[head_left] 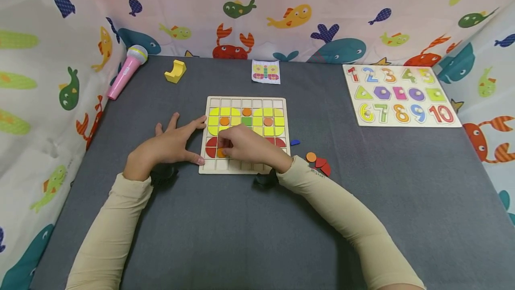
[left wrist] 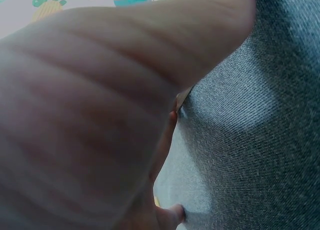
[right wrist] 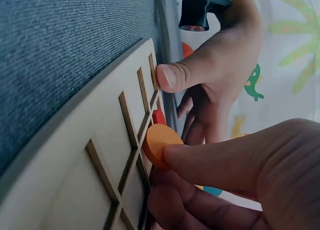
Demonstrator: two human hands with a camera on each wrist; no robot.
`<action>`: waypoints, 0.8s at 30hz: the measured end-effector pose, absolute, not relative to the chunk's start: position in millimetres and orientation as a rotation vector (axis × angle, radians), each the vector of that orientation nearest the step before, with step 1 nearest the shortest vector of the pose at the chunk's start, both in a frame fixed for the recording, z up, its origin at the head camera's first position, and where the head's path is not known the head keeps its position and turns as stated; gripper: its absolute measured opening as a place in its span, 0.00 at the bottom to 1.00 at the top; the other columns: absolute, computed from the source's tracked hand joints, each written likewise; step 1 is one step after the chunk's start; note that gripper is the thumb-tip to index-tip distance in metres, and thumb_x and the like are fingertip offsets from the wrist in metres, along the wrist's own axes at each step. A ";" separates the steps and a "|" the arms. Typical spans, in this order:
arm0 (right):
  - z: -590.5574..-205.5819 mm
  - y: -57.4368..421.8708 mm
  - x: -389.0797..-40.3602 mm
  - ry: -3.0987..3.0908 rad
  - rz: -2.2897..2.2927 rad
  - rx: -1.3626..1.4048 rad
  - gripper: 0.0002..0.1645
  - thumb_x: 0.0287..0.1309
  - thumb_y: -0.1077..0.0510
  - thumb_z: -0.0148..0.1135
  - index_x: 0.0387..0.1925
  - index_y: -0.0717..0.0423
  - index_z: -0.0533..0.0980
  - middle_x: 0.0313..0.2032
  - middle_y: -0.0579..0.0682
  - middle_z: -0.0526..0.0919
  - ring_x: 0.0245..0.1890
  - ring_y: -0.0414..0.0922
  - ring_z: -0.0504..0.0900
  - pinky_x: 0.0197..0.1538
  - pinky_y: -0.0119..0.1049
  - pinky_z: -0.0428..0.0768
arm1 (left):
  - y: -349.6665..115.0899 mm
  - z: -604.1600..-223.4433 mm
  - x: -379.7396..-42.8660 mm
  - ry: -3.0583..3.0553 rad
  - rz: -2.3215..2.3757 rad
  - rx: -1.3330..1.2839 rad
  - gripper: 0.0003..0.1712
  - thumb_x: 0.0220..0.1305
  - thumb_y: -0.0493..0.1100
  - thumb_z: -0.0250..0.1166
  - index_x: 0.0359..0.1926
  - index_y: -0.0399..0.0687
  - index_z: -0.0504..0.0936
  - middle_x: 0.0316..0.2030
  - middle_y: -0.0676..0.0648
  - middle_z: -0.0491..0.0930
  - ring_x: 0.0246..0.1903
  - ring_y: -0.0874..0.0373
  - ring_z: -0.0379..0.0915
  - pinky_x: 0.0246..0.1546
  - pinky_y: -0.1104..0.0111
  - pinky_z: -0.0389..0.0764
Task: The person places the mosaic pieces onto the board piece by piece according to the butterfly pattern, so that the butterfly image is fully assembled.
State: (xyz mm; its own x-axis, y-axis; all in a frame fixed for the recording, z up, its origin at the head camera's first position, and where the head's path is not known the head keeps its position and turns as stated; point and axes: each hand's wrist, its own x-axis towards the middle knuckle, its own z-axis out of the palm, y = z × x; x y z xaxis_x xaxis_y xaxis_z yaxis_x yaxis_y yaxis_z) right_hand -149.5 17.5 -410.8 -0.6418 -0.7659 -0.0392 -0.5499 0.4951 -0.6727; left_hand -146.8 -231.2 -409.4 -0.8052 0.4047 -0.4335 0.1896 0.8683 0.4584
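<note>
A wooden grid board point(head_left: 233, 168) lies on the table, its cells partly filled with yellow, red, orange and green pieces. My right hand point(head_left: 251, 145) is over the board's lower left part. Between thumb and fingers it pinches an orange disc point(right wrist: 159, 144), tilted against the grid. A red piece point(right wrist: 158, 116) sits just beyond that disc in the right wrist view. With fingers spread, my left hand point(head_left: 165, 147) rests along the board's left edge, thumb and a fingertip touching it. Its wrist view shows mostly skin and grey cloth.
Right of the board lie a blue piece point(head_left: 295, 142), an orange disc point(head_left: 311, 157) and several red pieces point(head_left: 325, 168). Behind it is a butterfly pattern card point(head_left: 265, 80). A yellow block point(head_left: 175, 71), pink toy microphone point(head_left: 125, 73) and number puzzle point(head_left: 402, 120) stand farther out.
</note>
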 end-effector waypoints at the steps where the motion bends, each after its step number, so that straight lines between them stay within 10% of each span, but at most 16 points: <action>1: -411.0 16.4 -149.4 2.418 -0.893 -1.113 0.05 0.67 0.69 0.67 0.35 0.58 0.83 0.30 0.47 0.82 0.31 0.44 0.76 0.38 0.33 0.73 | -231.3 -409.4 -146.4 2.506 0.544 0.434 0.70 0.55 0.62 0.83 0.87 0.55 0.49 0.84 0.38 0.50 0.79 0.24 0.19 0.65 0.20 0.27; 24: -410.8 14.2 -144.1 2.490 -0.825 -1.158 0.08 0.66 0.71 0.65 0.32 0.58 0.81 0.28 0.46 0.80 0.30 0.43 0.76 0.38 0.33 0.74 | -232.6 -410.5 -146.8 2.512 0.539 0.442 0.69 0.57 0.62 0.83 0.87 0.56 0.48 0.84 0.39 0.50 0.80 0.24 0.19 0.65 0.19 0.28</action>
